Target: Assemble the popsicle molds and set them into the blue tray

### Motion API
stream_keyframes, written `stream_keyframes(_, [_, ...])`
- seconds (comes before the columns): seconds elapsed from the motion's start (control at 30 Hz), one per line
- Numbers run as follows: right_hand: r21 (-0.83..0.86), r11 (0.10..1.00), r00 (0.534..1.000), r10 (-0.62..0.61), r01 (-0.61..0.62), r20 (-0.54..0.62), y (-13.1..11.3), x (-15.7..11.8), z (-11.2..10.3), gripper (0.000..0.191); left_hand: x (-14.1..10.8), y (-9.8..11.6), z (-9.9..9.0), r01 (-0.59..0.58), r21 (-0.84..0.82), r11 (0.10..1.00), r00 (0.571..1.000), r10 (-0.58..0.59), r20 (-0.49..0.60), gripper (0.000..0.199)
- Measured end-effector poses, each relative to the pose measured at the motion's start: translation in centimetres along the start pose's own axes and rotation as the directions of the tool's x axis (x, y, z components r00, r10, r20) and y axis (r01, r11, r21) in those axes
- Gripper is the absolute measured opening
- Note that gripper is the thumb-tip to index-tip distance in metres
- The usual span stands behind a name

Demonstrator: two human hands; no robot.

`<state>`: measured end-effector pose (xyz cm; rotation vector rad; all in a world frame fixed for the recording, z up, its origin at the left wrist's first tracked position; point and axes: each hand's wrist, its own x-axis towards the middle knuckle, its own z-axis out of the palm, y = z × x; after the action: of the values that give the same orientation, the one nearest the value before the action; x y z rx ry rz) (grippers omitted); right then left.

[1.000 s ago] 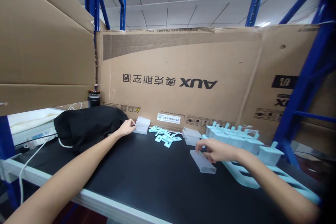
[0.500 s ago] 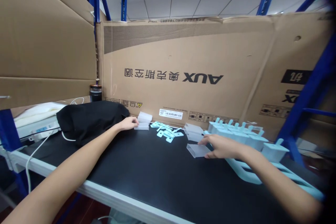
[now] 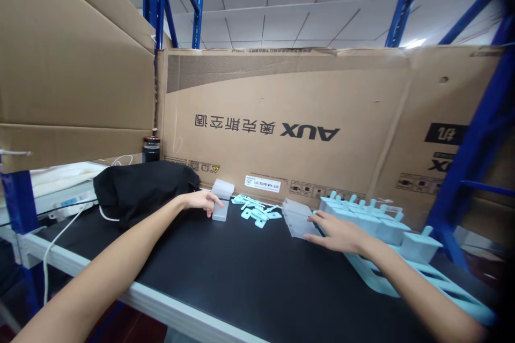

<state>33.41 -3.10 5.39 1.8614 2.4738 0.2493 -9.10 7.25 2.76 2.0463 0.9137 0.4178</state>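
Note:
My left hand [image 3: 204, 202] reaches past the black cloth. Its index finger is stretched onto a small clear plastic box [image 3: 220, 213], and the other fingers are bent beside it. Right behind that box stands another clear piece [image 3: 222, 188]. My right hand [image 3: 338, 231] has its fingers spread, with the fingertips at the right edge of a clear plastic box [image 3: 296, 225]. A further clear box [image 3: 295, 209] adjoins it at the back. Between the hands lies a loose pile of flat light-blue sticks [image 3: 255, 210] with wide ends.
A light-blue popsicle mold rack [image 3: 372, 273] holds several light-blue molds [image 3: 389, 229] at the right. Black cloth [image 3: 145, 187] lies on the left, with a dark jar [image 3: 151, 149] behind. A large cardboard sheet [image 3: 261, 91] backs the black tabletop [image 3: 241, 273].
My right hand has pushed the front clear box back against the one behind. My left index finger has moved onto the small box, which has turned and come nearer. The camera view has tilted up.

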Motion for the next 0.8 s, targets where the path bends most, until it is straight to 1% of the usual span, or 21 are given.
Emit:
stream_keyframes(0.03, [0.011, 1.000, 1.000, 0.000, 0.000, -0.003, -0.1, -0.1, -0.1, 0.065, 0.1, -0.2, -0.1, -0.022, 0.037, 0.999, 1.000, 0.023, -0.012, 0.038])
stream_keyframes(0.1, [0.026, 1.000, 1.000, -0.005, 0.006, -0.022, -0.4, -0.1, -0.3, 0.063, 0.2, -0.6, -0.1, -0.077, 0.163, 0.984, 0.993, 0.090, -0.074, 0.036])
stream_keyframes(0.17, [0.030, 0.999, 0.998, -0.011, 0.013, -0.057, -0.8, -0.2, -0.6, 0.062, 0.4, -0.8, -0.1, -0.142, 0.279, 0.950, 0.972, 0.186, -0.142, 0.034])
stream_keyframes(0.23, [0.025, 0.999, 0.996, -0.019, 0.021, -0.093, -1.1, -0.2, -0.8, 0.062, 0.5, -0.9, 0.1, -0.191, 0.332, 0.924, 0.951, 0.259, -0.171, 0.033])
stream_keyframes(0.27, [0.023, 0.999, 0.995, -0.025, 0.028, -0.102, -1.2, -0.2, -0.8, 0.062, 0.5, -0.9, 0.1, -0.199, 0.346, 0.917, 0.944, 0.274, -0.183, 0.034])
stream_keyframes(0.37, [0.029, 0.998, 0.994, -0.054, 0.057, -0.090, -1.3, -0.2, -0.7, 0.064, 0.3, -0.7, 0.2, -0.142, 0.440, 0.887, 0.925, 0.277, -0.261, 0.039])
stream_keyframes(0.43, [0.037, 0.997, 0.996, -0.064, 0.066, -0.058, -1.2, -0.2, -0.5, 0.065, 0.2, -0.6, 0.2, -0.106, 0.517, 0.849, 0.908, 0.295, -0.298, 0.036])
stream_keyframes(0.5, [0.038, 0.997, 0.997, -0.063, 0.064, -0.036, -1.2, -0.2, -0.4, 0.065, 0.1, -0.6, 0.0, -0.089, 0.553, 0.828, 0.908, 0.295, -0.296, 0.031])
stream_keyframes(0.57, [0.035, 0.996, 0.996, -0.080, 0.082, -0.049, -1.7, -0.1, -0.6, 0.063, 0.1, -0.7, -0.1, -0.066, 0.556, 0.829, 0.918, 0.270, -0.292, 0.028])
stream_keyframes(0.63, [0.033, 0.991, 0.987, -0.126, 0.130, -0.095, -2.6, 0.2, -1.0, 0.058, 0.2, -1.0, -0.1, -0.037, 0.565, 0.824, 0.927, 0.239, -0.288, 0.030])
stream_keyframes(0.7, [0.017, 0.979, 0.971, -0.201, 0.205, -0.129, -4.0, 1.1, -1.3, 0.050, 0.2, -1.2, -0.1, -0.004, 0.588, 0.809, 0.934, 0.213, -0.287, 0.034])
stream_keyframes(0.8, [-0.037, 0.951, 0.942, -0.308, 0.306, -0.133, -6.3, 3.3, -1.5, 0.040, 0.2, -1.3, 0.1, 0.055, 0.628, 0.776, 0.940, 0.171, -0.294, 0.039])
